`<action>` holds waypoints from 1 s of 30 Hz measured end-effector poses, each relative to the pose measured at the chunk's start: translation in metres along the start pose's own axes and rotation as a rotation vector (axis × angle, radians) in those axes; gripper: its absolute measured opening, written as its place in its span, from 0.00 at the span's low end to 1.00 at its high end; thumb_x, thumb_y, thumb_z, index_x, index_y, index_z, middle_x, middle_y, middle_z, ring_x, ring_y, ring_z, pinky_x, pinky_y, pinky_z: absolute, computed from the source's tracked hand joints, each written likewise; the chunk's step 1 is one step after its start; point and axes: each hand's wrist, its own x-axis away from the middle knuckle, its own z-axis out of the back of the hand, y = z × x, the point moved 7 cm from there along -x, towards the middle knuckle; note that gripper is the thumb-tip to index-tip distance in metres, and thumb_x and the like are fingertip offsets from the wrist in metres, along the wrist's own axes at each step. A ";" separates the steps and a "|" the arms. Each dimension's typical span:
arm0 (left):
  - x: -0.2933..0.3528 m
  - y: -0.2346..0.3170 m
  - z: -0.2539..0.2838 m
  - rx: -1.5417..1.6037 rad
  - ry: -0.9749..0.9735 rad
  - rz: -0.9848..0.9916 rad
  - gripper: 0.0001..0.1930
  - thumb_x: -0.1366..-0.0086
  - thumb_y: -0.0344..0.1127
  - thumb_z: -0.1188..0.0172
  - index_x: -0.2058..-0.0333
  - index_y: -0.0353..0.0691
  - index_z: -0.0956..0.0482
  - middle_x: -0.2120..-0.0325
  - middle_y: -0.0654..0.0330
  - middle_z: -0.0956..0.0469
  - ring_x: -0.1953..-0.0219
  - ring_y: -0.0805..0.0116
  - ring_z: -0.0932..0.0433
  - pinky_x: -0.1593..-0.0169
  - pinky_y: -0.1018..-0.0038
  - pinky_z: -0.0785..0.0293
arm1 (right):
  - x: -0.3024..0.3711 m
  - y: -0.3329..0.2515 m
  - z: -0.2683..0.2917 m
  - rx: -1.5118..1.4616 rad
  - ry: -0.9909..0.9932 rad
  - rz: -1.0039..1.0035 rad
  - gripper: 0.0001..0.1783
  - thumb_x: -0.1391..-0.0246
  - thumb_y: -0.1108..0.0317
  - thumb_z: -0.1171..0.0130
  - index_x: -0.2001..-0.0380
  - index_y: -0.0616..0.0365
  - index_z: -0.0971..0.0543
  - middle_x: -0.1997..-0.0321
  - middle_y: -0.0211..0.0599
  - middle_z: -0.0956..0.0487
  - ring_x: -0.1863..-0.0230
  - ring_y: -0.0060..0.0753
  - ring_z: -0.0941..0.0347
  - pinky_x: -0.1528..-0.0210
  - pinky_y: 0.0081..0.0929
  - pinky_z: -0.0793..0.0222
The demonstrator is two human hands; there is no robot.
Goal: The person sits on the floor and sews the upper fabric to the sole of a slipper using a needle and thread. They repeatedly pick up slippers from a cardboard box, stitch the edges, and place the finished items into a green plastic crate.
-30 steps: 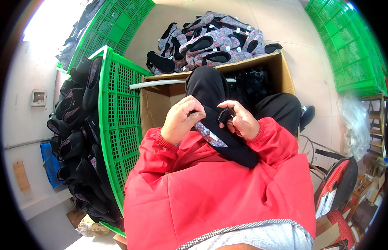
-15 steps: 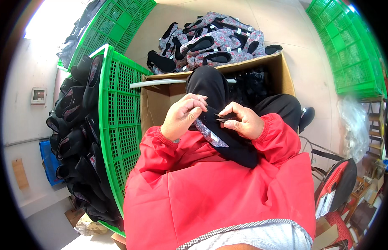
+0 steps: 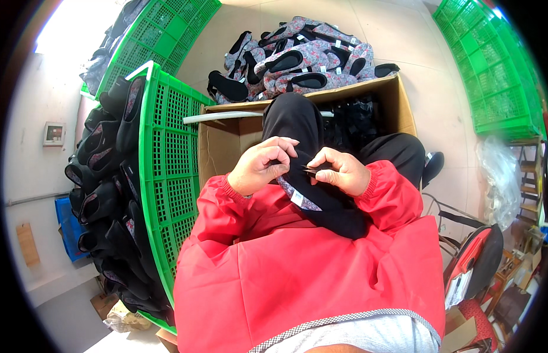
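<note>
Head cam: right hand has a small pointed metal tool pinched between thumb and fingers. Left hand is just across from it, fingers curled in, can't tell if they've got hold of anything. Black shoe with floral lining sits on the lap below both, cardboard box past it, green crate off left.

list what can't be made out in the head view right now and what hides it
All in the head view:
Small pointed tool: handle end hidden by the right hand.
Left hand: whether it pinches anything is too small to tell.
Black shoe: far end lost against the black trousers.
Dark contents of the cardboard box: lost in shadow.
Upper-right green crates: far end cut by the upper edge.
</note>
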 end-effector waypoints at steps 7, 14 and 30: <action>-0.001 0.000 -0.007 0.089 0.100 -0.111 0.07 0.40 0.25 0.40 0.73 0.37 0.30 0.69 0.60 0.29 0.59 0.60 0.28 0.47 0.63 0.31 | 0.000 0.003 0.002 -0.079 0.035 -0.003 0.11 0.39 0.64 0.43 0.59 0.61 0.25 0.64 0.33 0.22 0.60 0.22 0.25 0.53 0.21 0.33; -0.002 0.002 -0.015 -0.008 0.197 -0.059 0.08 0.39 0.27 0.42 0.74 0.38 0.32 0.72 0.61 0.30 0.63 0.62 0.29 0.49 0.65 0.30 | 0.000 -0.013 0.005 0.369 0.003 -0.018 0.13 0.42 0.64 0.40 0.60 0.61 0.26 0.61 0.35 0.21 0.59 0.27 0.24 0.54 0.24 0.31; -0.016 0.003 -0.026 -0.095 0.217 0.080 0.07 0.37 0.28 0.42 0.73 0.36 0.30 0.69 0.56 0.28 0.60 0.58 0.26 0.55 0.70 0.30 | 0.003 -0.033 0.008 0.626 0.100 0.097 0.14 0.45 0.57 0.39 0.63 0.55 0.24 0.66 0.41 0.19 0.63 0.46 0.22 0.63 0.34 0.28</action>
